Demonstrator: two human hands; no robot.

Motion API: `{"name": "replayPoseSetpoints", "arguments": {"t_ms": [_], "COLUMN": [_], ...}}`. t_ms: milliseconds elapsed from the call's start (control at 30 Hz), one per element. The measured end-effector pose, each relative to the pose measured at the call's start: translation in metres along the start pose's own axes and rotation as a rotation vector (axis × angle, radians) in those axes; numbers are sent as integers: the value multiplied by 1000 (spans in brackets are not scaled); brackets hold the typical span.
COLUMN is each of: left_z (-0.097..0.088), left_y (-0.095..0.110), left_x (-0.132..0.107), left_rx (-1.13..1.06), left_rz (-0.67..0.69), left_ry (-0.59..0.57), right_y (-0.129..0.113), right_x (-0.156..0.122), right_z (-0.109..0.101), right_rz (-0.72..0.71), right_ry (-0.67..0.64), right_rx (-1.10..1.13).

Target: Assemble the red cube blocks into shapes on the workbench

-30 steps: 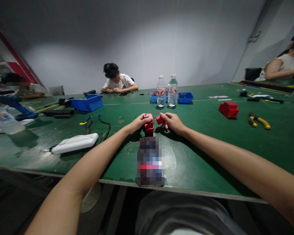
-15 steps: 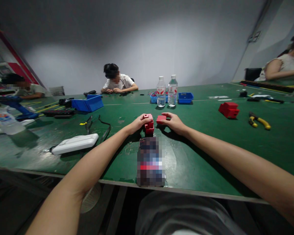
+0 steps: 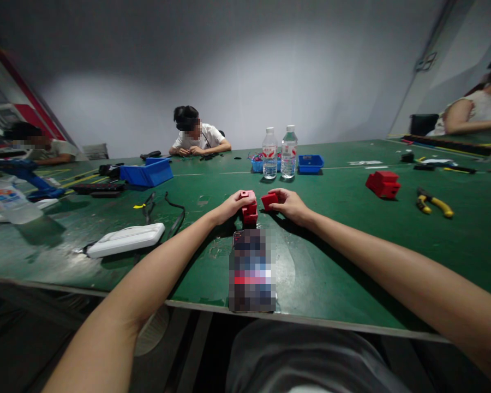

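My left hand is closed on a stepped red block with a small dark hole near its top. A smaller red square piece is pinched in my right hand, tilted, a short gap to the right of the block. Both hands are just above the green table, beyond a phone that lies near the front edge with its surface blurred out. How the left fingertips wrap behind the block is partly hidden.
Another red block and yellow-handled pliers lie to the right. Two water bottles stand ahead beside a small blue tray. Leftward are a white device, a blue bin and a drill. A person sits opposite.
My right hand has turned the small red piece, so it now tilts and shows a different face. My left hand and the stepped block have stayed in place.
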State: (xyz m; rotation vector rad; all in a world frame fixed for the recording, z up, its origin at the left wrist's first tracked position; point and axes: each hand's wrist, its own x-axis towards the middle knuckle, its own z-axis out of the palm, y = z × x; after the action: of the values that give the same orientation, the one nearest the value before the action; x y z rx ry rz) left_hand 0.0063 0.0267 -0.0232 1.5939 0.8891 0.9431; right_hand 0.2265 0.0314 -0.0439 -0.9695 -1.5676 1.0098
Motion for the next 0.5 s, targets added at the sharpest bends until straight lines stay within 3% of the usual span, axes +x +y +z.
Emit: {"name": "replayPoseSetpoints", "arguments": {"t_ms": [233,500], "left_z": [2,1], "left_y": [2,1], "left_x": [-1,0], "left_rx": [-18,-4], "left_rz": [-6,26], "left_ry": [-1,-21], "right_y": [0,-7], "right_x": [-2,-9], "right_z": [0,5], "right_rz": [-128,-282], "right_ry": [-39,-2], "right_rx": [-445,-424]}}
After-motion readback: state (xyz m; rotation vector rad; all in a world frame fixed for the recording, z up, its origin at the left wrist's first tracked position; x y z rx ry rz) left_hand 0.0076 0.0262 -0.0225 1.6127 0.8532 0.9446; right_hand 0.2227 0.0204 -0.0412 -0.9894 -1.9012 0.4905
